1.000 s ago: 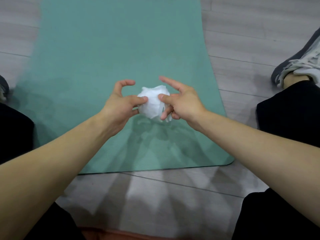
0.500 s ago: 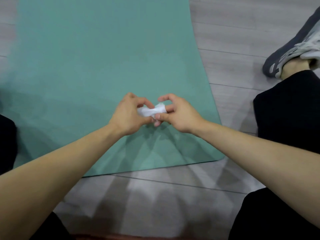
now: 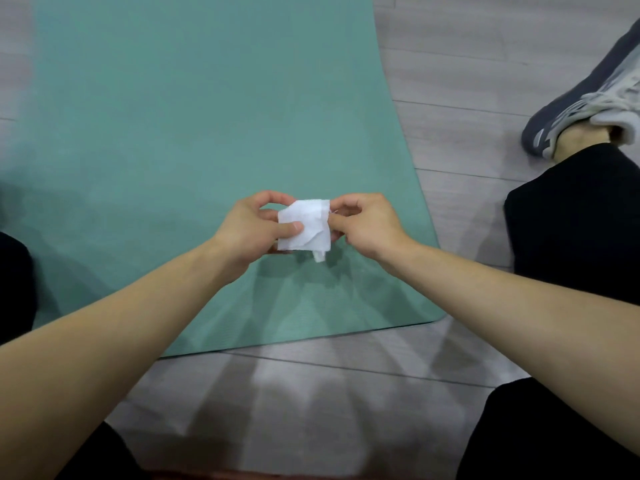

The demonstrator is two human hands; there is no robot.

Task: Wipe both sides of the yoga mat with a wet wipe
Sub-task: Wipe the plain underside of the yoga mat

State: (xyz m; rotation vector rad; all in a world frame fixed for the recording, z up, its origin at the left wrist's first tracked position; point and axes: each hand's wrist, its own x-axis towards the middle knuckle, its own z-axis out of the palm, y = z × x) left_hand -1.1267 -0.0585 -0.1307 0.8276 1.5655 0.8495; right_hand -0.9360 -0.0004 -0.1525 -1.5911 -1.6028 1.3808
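A: Entry, hands first. Left hand (image 3: 254,226) pinches the wet wipe (image 3: 304,225), thumb flat on its near face, fingers curled behind it. Right hand (image 3: 363,221) pinches the wipe's right edge between thumb and curled fingers.

B: Change against the earlier frames?

A: One second ago the wipe was a loose ball between spread fingers. Half a second ago it was squeezed small, mostly hidden by both hands. Now it is a flattened, folded rectangle held up between the hands, with a small tail hanging from its lower right corner.

B: Where does the wipe sit relative to the mat?

A: Above the green yoga mat (image 3: 207,116), which lies flat under both hands and runs away from them. Its near edge lies on the grey floor (image 3: 311,393), below the wrists.

B: Counts?

A: One wipe, one mat, two hands. One grey shoe (image 3: 585,109) well to the right of the right hand, on the floor. Black trouser legs (image 3: 571,216) flank both forearms.
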